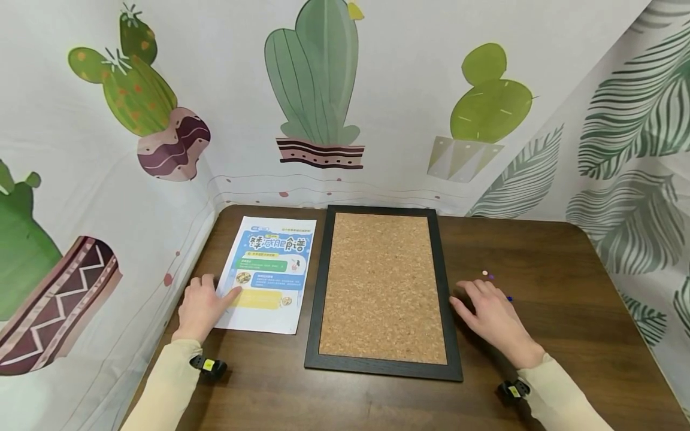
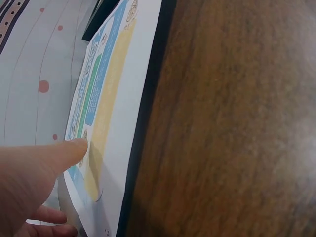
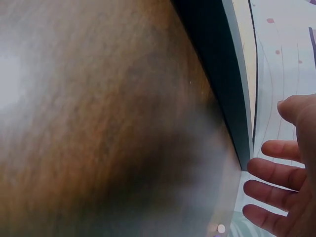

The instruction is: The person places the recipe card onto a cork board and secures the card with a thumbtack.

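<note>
In the head view a printed paper sheet [image 1: 264, 272], with blue, green and yellow blocks, lies on the left of the table. My left hand [image 1: 202, 305] is at its lower left edge. The thumb [image 2: 74, 150] extends over the sheet in the left wrist view; whether it presses there I cannot tell. A cork board [image 1: 383, 287] in a black frame lies flat in the middle. Beside the frame's right edge is my right hand [image 1: 493, 314], fingers spread loosely and holding nothing. Small pins, one white [image 3: 221, 228], one purple [image 1: 490, 276] and one blue [image 1: 509, 298], lie near its fingers.
The brown wooden table [image 1: 560, 287] carries all of this. Behind it and along the left hangs a white cloth [image 1: 399, 90] printed with cacti and leaves. A dark strap with a small device [image 1: 209, 365] is on my left wrist, another [image 1: 514, 390] on the right.
</note>
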`<state>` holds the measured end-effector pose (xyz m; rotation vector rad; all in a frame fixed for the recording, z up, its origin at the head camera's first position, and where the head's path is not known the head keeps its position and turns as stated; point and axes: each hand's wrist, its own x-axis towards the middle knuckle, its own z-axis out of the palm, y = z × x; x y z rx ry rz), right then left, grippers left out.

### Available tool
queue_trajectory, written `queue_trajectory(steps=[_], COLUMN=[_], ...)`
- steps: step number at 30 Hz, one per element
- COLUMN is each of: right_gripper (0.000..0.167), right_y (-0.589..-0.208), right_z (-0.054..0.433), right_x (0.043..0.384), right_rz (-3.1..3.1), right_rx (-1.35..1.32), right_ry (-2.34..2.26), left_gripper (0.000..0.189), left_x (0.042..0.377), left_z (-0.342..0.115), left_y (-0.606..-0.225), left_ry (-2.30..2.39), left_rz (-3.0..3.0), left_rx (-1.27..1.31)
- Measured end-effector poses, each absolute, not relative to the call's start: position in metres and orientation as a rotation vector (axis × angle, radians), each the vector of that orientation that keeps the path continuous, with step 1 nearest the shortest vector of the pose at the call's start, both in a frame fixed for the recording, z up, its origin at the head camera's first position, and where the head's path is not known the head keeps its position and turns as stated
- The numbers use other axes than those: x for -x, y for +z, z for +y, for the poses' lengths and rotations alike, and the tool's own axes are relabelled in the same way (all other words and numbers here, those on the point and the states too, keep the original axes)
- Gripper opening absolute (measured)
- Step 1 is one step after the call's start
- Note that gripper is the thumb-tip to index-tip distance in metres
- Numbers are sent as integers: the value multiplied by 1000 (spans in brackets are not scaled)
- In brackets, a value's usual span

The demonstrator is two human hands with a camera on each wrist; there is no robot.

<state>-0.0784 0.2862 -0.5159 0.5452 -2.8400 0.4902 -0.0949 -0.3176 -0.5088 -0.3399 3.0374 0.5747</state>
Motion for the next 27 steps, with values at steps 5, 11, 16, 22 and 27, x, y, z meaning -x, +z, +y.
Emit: queue_trajectory(steps=[5,11,16,22,27], right_gripper=[36,33,30,27,25], right_y=[-517,-519,-521,-521,-520], right_z=[282,282,286,294,307], right_x=[79,78,76,73,71], right_rz=[-2838,-2845,-2835,-2842,-2821], right_rx=[-555,-551,-543,-492,-459], right_ry=[518,519,502,500,480], left_gripper=[87,79,71,70,67], left_x=[94,94,95,96,97], left_z=[-316,-315,-317,-319,-318], left_y=[-509,-509,-509,-510,-511], left_ry=[593,596,604,593,609], left_rz=[3045,3054,3031,3009,3012], left_rx=[343,319,334,347,362])
